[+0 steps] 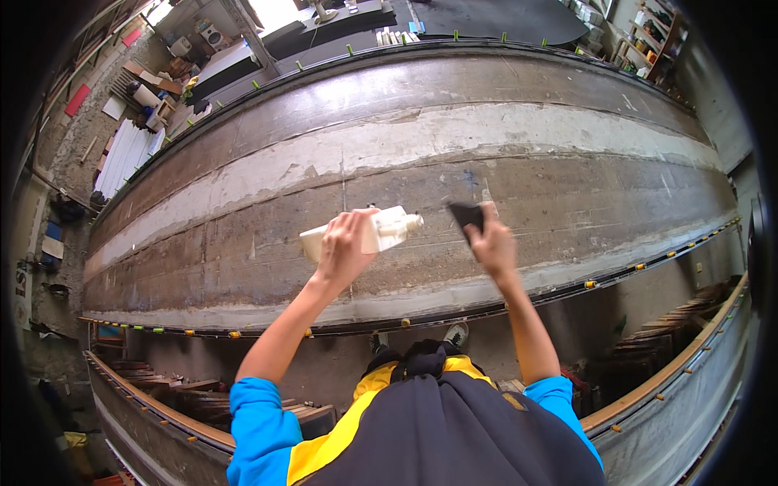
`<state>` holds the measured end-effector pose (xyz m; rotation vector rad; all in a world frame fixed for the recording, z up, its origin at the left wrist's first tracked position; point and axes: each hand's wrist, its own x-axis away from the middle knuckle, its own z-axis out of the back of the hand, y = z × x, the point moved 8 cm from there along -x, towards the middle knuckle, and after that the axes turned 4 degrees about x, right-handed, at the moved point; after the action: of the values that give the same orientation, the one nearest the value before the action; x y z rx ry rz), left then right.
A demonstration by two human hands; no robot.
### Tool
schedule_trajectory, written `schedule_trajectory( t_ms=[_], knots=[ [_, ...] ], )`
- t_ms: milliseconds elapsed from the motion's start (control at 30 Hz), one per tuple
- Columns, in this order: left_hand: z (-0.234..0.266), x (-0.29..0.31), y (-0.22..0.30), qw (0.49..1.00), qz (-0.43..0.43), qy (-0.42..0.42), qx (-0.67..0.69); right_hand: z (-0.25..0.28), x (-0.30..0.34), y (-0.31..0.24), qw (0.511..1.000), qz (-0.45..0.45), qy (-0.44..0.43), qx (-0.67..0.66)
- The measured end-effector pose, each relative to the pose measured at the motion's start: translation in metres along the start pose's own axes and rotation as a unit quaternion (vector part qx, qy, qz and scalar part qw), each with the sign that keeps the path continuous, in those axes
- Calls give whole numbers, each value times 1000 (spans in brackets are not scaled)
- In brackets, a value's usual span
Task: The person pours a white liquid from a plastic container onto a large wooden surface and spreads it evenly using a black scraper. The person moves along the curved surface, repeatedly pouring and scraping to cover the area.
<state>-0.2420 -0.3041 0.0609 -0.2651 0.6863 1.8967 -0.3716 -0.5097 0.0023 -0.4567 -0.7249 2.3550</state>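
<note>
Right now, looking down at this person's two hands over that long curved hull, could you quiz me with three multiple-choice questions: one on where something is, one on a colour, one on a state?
1. Where is the cream plastic bottle?
A. In the left hand
B. Lying on the floor
C. On a shelf

2. What colour is the small flat pad in the right hand?
A. White
B. Black
C. Red

3. How does the bottle lie?
A. Upright, neck up
C. Neck straight down
B. On its side, neck toward the right hand

Answers:
1 A: the left hand wraps round the bottle's middle above the weathered hull.
2 B: the pad held by the fingers of the right hand looks black.
3 B: the bottle's long side runs across the picture, its neck pointing at the right hand.
</note>
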Motion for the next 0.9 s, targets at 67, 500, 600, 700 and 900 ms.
schedule_trajectory(
  t_ms=[67, 500, 600, 700, 900],
  knots=[
    [-19, -3, 14, 996, -39, -66, -41, 35, -8, 41, 994, -55, 70, -60],
    [-122, 8, 82, 880, -271, -273, -280, 79, 22, 132, 962, -126, 107, -216],
    [-136, -2, 97, 880, -289, -265, -270, 87, 29, 143, 957, -141, 112, -226],
    [-149, -21, 121, 877, -306, -258, -265, 98, 37, 152, 950, -174, 98, -239],
    [-178, -63, 151, 887, -300, -229, -266, 121, 47, 165, 947, -169, 163, -219]
  ],
)
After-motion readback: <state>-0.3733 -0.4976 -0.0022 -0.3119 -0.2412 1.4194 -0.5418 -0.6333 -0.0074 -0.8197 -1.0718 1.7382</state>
